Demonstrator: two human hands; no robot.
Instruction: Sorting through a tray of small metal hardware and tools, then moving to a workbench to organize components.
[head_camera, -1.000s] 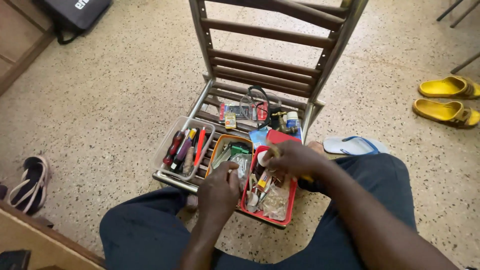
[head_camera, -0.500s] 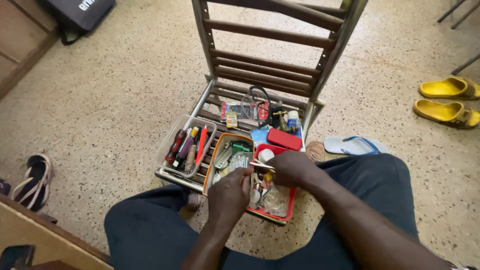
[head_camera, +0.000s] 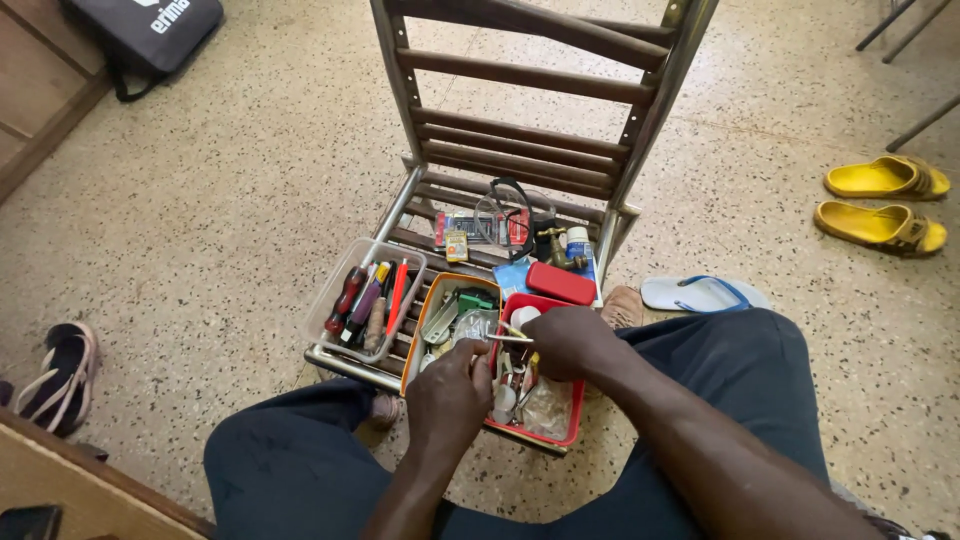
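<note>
Both hands pinch small metal tool (head_camera: 508, 338) over red tray (head_camera: 572, 420): L hand (head_camera: 448, 395), R hand (head_camera: 566, 341). Prob light, stiff, slippery; grip mid-shaft.

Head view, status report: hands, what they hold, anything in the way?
Left hand and right hand meet over the red tray, pinching a small metal tool between them. Orange tray alongside. Nothing in the way.

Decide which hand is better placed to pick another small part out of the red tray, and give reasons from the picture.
Probably the right hand: it lies directly over the red tray. The left hand sits at the tray's left edge, pinching a thin metal tool with the right.
</note>
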